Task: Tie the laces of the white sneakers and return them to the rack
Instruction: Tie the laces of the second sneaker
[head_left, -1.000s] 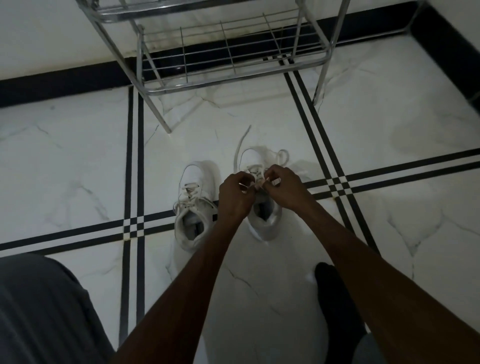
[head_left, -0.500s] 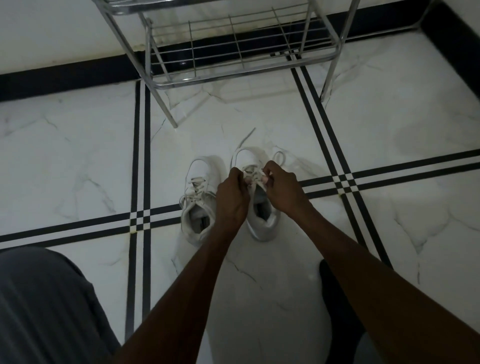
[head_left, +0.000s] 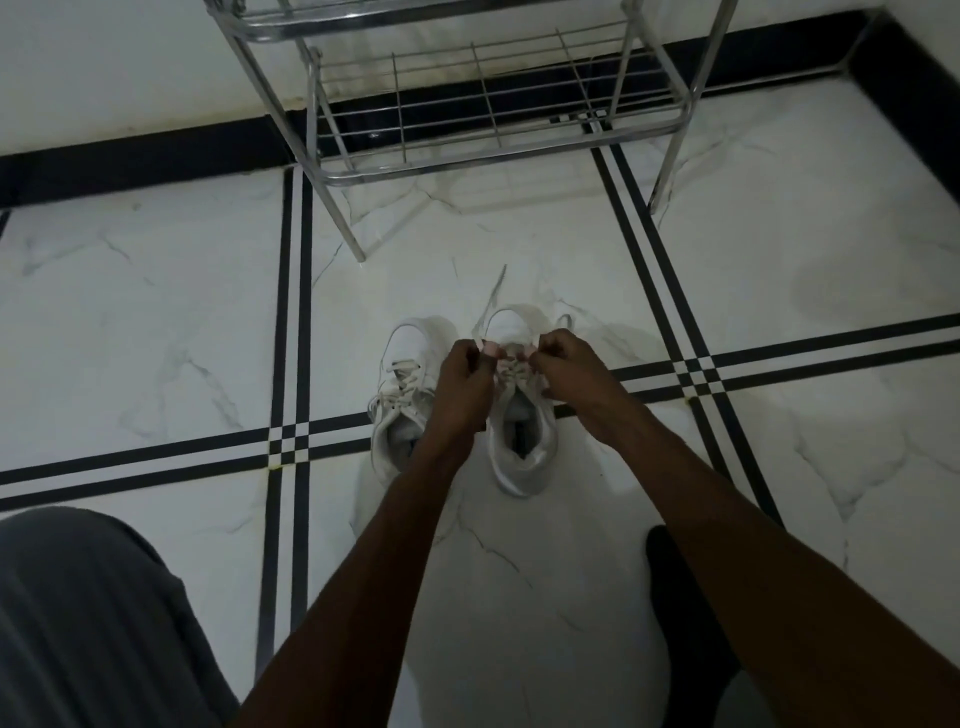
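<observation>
White low-top sneakers (head_left: 462, 400) are sitting on the marble floor (head_left: 156, 322) before the empty chrome wire rack (head_left: 493, 104), left hand (head_left: 465, 384) and right hand (head_left: 571, 369) each pinching the right shoe's lace (head_left: 491, 299), knot seemingly unfinished, racking not yet done.

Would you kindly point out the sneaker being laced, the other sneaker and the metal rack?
Sneaker being laced (head_left: 522, 457): head view, on its heel collar.
Other sneaker (head_left: 410, 340): head view, on its toe cap.
Metal rack (head_left: 498, 158): head view, on the lower shelf's front rail.

White marble-look tiled floor (head_left: 156, 322) crossed by paired black inlay stripes (head_left: 293, 338), glossy black skirting board (head_left: 140, 156) under a pale wall (head_left: 119, 67), dim light
</observation>
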